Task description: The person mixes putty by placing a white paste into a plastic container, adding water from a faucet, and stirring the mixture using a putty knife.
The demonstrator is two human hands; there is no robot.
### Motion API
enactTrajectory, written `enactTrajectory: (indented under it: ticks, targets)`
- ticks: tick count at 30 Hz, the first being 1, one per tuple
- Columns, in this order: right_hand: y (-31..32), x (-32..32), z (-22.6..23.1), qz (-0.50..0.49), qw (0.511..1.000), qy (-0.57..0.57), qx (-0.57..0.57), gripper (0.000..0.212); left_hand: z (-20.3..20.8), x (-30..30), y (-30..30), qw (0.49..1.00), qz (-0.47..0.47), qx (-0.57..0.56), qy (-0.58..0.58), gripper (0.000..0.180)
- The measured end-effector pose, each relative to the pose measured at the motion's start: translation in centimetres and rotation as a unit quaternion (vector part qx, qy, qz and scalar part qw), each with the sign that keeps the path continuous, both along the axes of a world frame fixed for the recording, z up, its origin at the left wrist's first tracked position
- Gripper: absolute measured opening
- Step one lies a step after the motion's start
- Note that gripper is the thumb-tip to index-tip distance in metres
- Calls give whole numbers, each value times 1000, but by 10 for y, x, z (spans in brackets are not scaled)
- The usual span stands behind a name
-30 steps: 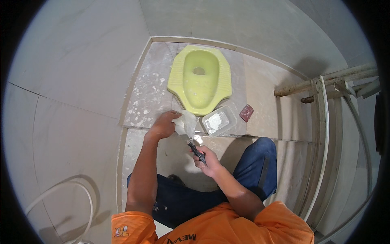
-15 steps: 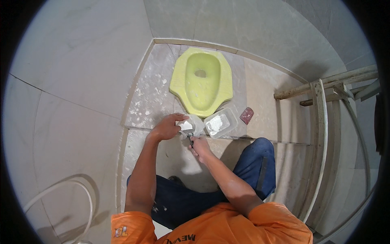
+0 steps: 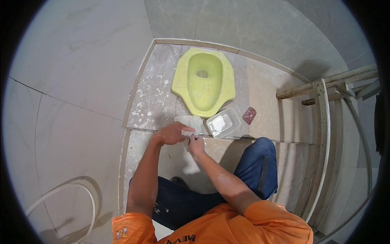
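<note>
My left hand is open, its index finger stretched over the near edge of a pale, flat container or lid with white material on it. Close beside it, my right hand is closed round a small dark-handled tool, mostly hidden by the fingers; its working end cannot be made out. Right of the hands lies a translucent rectangular plastic tub with white paste inside. A yellow-green squat toilet pan is set in the raised floor just beyond them.
A dark red, white-speckled small piece lies right of the tub. White splatters mark the tiles left of the pan. A wooden frame stands at the right. A step edge runs across the floor. A white hose curves at lower left.
My left hand has come off the pale container and moved slightly nearer to me, its fingers now stretched. My right hand has turned, and the tool shows less.
</note>
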State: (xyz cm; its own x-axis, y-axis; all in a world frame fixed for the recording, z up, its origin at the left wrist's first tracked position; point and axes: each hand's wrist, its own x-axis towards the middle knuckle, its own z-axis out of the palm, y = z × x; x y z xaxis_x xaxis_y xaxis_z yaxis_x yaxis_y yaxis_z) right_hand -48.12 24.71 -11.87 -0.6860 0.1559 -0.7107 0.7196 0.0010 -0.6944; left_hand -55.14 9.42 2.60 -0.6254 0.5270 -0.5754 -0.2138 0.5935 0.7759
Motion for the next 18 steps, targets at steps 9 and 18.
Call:
enactTrajectory:
  ticks: [9, 18]
  targets:
    - [6, 16, -22, 51, 993, 88, 62, 30, -38, 5, -6, 981, 107, -55, 153, 61]
    - [14, 13, -25, 97, 984, 143, 47, 27, -26, -1, -1, 988, 80, -49, 122, 57]
